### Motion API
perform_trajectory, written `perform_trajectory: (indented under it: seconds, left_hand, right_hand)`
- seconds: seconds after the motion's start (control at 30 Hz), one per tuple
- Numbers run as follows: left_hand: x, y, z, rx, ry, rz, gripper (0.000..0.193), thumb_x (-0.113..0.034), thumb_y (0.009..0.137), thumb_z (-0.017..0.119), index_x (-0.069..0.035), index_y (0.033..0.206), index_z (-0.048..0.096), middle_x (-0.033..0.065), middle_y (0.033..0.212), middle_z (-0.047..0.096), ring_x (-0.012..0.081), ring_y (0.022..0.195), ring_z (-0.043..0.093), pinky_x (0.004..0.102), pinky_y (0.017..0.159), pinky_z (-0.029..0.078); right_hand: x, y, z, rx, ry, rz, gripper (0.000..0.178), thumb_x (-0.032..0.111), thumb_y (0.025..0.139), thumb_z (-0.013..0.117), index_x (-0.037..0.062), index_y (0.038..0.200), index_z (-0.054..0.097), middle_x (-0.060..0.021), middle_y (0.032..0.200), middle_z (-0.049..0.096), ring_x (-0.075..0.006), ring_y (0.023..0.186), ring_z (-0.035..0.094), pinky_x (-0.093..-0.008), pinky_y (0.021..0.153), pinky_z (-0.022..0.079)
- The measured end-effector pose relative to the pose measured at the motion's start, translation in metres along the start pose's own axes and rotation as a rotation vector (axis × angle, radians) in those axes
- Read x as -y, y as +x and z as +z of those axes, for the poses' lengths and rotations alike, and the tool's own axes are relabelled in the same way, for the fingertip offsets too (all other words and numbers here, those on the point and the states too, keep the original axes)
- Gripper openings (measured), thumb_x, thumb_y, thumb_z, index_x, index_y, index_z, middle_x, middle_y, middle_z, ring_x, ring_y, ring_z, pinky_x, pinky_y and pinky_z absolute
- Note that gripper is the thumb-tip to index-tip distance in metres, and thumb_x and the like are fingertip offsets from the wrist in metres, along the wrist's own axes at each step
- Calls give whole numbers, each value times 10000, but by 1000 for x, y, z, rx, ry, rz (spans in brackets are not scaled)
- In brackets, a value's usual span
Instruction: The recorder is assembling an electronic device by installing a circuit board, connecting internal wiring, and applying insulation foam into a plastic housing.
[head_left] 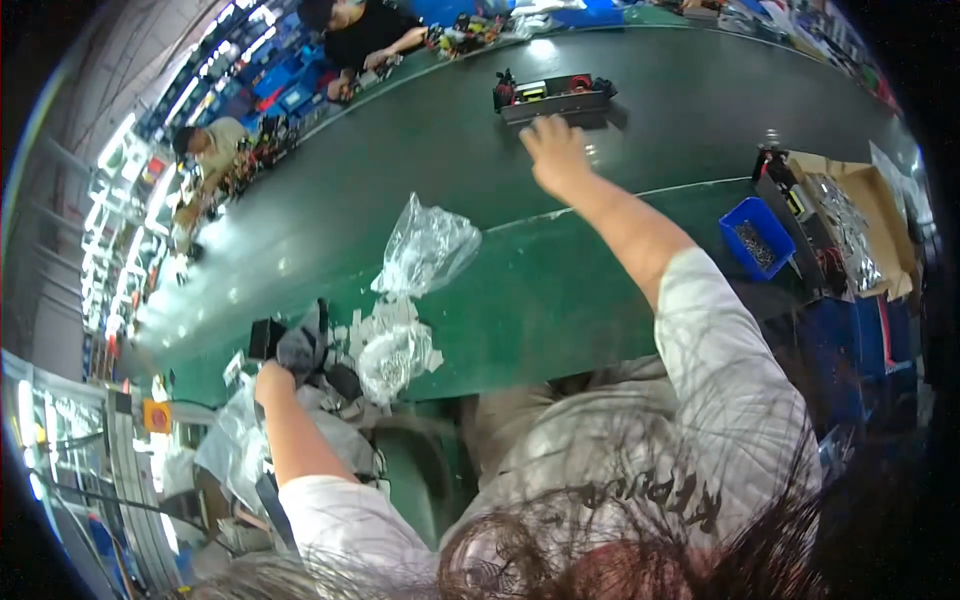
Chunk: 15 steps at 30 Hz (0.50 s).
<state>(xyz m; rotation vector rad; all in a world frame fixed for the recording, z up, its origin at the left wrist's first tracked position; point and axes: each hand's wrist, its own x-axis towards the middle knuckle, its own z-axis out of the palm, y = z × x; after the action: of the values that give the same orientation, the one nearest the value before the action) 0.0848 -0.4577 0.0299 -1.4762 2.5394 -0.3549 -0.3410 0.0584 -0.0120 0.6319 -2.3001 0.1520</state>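
My right hand (555, 150) is stretched far forward over the dark belt, its fingers apart and holding nothing. Just beyond the fingertips lies a long black open-topped metal case (560, 104) with red, yellow and black parts inside; contact cannot be made out. My left hand (273, 382) is low at the left edge of the green table, beside a small black box (266, 338) and a dark grey wrapped bundle (302, 345). Its fingers are hidden, so any grip there does not show. A clear plastic bag (428, 248) lies between my hands, and another clear bag of small parts (394, 362) sits nearer me.
At the right stand a blue bin of screws (757, 245), another black case (800, 220) and a cardboard box of metal pieces (865, 215). Small white pieces (378, 322) are scattered near the bags. Across the belt, two people (365, 40) work beside heaps of parts.
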Motion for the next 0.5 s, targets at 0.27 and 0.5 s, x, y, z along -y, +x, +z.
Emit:
perform_trajectory:
  seconds: [0.27,0.5]
  left_hand:
    - [-8,-34,-116,-885,-603,178,248,-92,926,500,5,1118,623,276,1073,680,444,1008,657,499,889,520]
    - [-148,-239,-160,-432,-898,899,347,67,799,576,-9,1138,576,166,1051,622,310,1030,620,381,953,489]
  right_hand:
    - [61,-62,-148,245,933,-279,602,271,827,768,85,1347,527,-174,1356,523,-384,1261,507,-497,1028,443]
    - [122,-121,-199,701,1959,118,779,453,1008,593,111,1589,202,-200,1498,466,-285,1338,512,-414,1075,455]
